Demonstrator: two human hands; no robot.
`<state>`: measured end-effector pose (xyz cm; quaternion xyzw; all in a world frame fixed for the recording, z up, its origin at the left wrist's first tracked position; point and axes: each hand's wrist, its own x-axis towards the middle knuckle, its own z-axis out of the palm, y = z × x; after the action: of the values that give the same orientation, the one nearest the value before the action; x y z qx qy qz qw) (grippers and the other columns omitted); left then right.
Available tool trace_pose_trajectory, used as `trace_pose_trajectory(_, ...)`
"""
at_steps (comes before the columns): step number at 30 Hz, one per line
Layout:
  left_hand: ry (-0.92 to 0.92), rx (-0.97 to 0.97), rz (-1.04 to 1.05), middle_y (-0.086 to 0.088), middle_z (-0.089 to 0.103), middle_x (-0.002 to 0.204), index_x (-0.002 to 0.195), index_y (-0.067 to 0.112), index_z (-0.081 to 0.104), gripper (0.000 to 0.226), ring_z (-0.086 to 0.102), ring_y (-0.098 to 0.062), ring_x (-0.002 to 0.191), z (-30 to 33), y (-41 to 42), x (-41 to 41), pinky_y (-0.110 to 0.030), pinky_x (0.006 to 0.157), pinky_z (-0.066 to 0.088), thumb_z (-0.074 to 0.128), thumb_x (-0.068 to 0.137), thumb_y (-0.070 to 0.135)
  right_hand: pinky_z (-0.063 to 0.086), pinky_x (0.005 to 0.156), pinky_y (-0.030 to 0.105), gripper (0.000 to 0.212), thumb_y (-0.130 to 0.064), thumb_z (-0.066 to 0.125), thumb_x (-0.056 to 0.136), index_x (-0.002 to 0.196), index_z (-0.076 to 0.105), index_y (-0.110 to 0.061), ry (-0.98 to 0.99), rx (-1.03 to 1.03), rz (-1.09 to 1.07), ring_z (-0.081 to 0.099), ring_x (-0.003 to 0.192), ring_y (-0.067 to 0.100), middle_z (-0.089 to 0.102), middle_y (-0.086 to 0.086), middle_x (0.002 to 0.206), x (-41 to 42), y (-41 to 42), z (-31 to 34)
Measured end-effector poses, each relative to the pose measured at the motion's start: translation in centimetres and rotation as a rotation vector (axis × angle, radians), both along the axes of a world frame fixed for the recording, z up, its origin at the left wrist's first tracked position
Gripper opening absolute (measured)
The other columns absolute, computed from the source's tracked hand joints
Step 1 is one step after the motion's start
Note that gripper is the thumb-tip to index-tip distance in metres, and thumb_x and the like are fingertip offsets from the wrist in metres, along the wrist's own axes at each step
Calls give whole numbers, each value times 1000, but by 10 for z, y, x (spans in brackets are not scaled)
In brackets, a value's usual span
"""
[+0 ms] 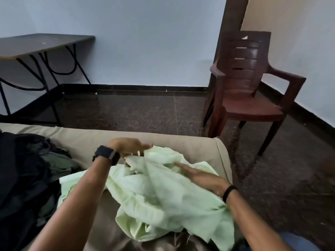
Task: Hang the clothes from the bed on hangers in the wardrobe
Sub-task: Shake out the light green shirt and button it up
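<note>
Both hands are on the pale green garment (159, 192), which lies crumpled in a heap on the tan bed (87, 140), close to the bed's far corner. The left hand (128, 147), with a dark watch (107, 155) on its wrist, is at the garment's far edge: its fingers curl down and pinch a fold of the green cloth, thumb side blurred, so the exact pinch is hard to read. The right hand (201, 176) lies flat on top of the heap, fingers straight and held together, pointing toward the left hand's fingers, palm pressing the cloth. A black band (229, 192) circles that wrist. Green fabric bunches up between the two sets of fingertips and spills back toward the person, below both forearms.

Away to the outer side of the left hand's fingers, a pile of dark clothes (23, 171) sits on the bed, black on top with an olive piece showing beside it, apart from the green garment's near corner. Beyond the fingertips, across the dark speckled floor (137, 113), stands a folding table (41, 44) against the wall. Out past the right hand's fingers, a brown plastic chair (250, 84) stands in the room's corner.
</note>
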<state>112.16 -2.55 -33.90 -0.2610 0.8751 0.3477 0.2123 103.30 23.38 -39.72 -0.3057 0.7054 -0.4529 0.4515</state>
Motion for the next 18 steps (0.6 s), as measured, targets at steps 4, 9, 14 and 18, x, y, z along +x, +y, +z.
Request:
trace_pose_trajectory(4,-120,-445,-29,-12,65,113,116,8,57,38,65,-28,101,-29,-3,-1,-26,73,47,61,91,35,35,85,16,52,-29,53,96,145,35,-33,440,283,469,51,113,10,51,-4,140,37,-35,-6)
trace_pose_trajectory(9,-19,-707,71,-9,38,145,144,18,30,57,41,-32,131,-50,11,-23,-51,106,29,40,97,49,35,78,21,60,-45,58,89,144,35,-33,584,391,515,56,105,17,60,1,125,50,-48,-15)
trace_pose_trajectory(14,63,-251,247,-15,47,143,145,7,32,75,48,-30,127,-71,5,-33,-32,99,38,57,90,51,44,70,18,24,-29,68,84,108,67,-27,634,-42,-9,52,69,-4,57,-16,73,27,-41,-13)
trace_pose_trajectory(18,43,-80,203,-2,67,98,97,15,67,43,58,-19,84,-80,-10,-21,-28,74,43,70,79,54,35,105,27,43,-20,65,86,128,57,-21,965,-42,-201,44,116,14,45,-1,121,2,-31,-23)
